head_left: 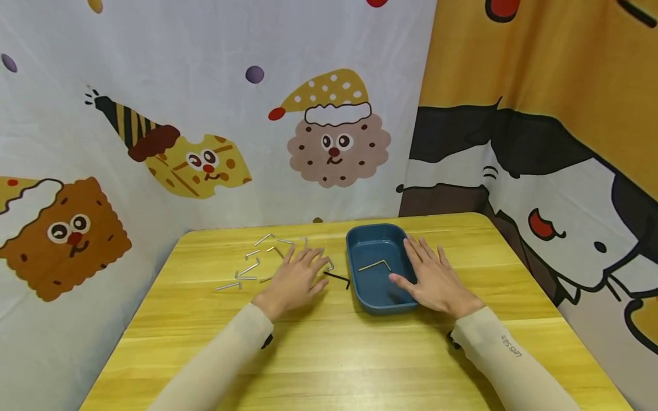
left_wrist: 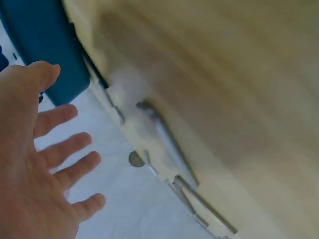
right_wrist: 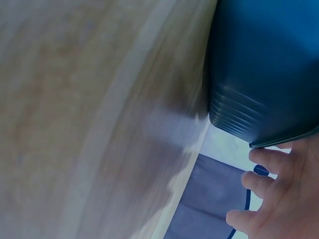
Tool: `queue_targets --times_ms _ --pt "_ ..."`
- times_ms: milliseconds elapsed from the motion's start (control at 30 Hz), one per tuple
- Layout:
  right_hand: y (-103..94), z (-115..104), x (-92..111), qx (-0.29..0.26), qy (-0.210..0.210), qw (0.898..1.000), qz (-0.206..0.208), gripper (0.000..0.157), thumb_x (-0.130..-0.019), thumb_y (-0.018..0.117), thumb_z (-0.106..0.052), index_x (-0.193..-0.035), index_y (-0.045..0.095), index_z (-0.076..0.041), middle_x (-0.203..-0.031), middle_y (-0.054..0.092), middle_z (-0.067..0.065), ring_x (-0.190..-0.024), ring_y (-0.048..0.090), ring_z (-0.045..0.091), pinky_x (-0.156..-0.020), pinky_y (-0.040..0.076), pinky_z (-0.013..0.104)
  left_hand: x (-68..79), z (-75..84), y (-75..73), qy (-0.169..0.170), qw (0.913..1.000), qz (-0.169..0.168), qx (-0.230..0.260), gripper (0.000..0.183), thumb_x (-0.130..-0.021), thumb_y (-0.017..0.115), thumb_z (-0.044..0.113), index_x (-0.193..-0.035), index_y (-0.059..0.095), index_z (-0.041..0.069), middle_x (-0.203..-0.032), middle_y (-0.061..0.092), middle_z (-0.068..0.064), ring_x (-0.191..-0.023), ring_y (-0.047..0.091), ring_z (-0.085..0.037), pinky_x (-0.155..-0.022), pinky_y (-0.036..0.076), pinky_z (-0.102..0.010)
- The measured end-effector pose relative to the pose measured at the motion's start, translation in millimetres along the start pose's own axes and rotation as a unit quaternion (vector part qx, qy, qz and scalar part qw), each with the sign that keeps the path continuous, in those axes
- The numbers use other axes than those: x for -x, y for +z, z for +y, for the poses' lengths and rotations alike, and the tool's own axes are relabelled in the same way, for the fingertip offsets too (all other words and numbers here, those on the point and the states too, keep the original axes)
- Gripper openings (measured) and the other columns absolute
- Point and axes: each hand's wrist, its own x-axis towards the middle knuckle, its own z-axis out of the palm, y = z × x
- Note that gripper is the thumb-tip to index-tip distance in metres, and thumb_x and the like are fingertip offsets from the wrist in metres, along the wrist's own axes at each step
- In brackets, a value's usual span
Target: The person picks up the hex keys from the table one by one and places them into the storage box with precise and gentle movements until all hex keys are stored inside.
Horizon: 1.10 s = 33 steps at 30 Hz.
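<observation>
Fingers were spread on the left hand (head_left: 295,279) and right hand (head_left: 439,282), nothing pinched

Loose silver hex keys (head_left: 228,286) lay left of the blue tray (head_left: 388,310), one gold key (head_left: 372,265) inside it; keys looked light, stiff, kinda slick, so I'd have grabbed the long shank, and the tray by its rim. Sleeve print (head_left: 511,346) right of the tray started "Let's", rest unreadable; no brands spotted.
</observation>
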Motion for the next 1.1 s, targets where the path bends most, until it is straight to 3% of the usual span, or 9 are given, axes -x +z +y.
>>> queue_targets --times_ms 200,400,600,800,1100 --pt "-2.5 0 -1 0.002 -0.004 1.0 0.006 0.107 -0.115 0.054 -0.075 -0.185 0.022 -0.001 -0.194 0.021 0.023 -0.18 0.019 0.055 -0.141 0.012 0.085 2.4 20.3 4.7 -0.025 0.9993 -0.012 -0.024 0.067 -0.117 0.063 0.062 -0.166 0.064 0.015 -0.169 0.064 -0.018 -0.155 0.064 -0.041 -0.132 0.05 -0.067" --pt "-1.6 0 -1 0.008 -0.001 1.0 0.004 0.108 -0.114 0.053 -0.077 -0.185 0.022 -0.002 -0.195 0.02 0.022 -0.18 0.019 0.054 -0.141 0.011 0.085 -7.1 45.9 11.9 -0.069 0.9949 -0.019 -0.07 0.068 -0.115 0.061 0.07 -0.155 0.072 0.016 -0.151 0.076 -0.018 -0.138 0.072 -0.042 -0.125 0.057 -0.062" --pt "0.5 0 0 0.005 0.002 1.0 0.0 0.108 -0.114 0.054 -0.077 -0.185 0.021 -0.002 -0.195 0.019 0.022 -0.181 0.018 0.054 -0.141 0.01 0.085 -15.8 62.1 19.1 -0.095 0.9924 -0.018 -0.075 0.061 -0.114 0.063 0.068 -0.14 0.08 0.015 -0.132 0.085 -0.016 -0.127 0.077 -0.041 -0.117 0.061 -0.062" --pt "0.7 -1 -1 0.0 0.0 1.0 0.007 0.108 -0.114 0.054 -0.077 -0.185 0.021 -0.003 -0.195 0.021 0.022 -0.181 0.018 0.054 -0.141 0.01 0.085 -22.7 63.9 17.7 -0.087 0.9924 -0.007 -0.087 0.048 -0.113 0.071 0.058 -0.126 0.084 0.014 -0.118 0.089 -0.012 -0.112 0.082 -0.037 -0.105 0.066 -0.057" --pt "1.3 0 0 0.007 0.002 1.0 0.001 0.108 -0.114 0.054 -0.077 -0.186 0.021 -0.003 -0.195 0.02 0.021 -0.181 0.018 0.053 -0.141 0.01 0.085 -22.3 54.3 15.1 -0.047 0.9986 0.003 -0.023 0.02 -0.112 0.08 0.034 -0.11 0.085 0.015 -0.098 0.086 -0.007 -0.09 0.081 -0.031 -0.083 0.071 -0.052"
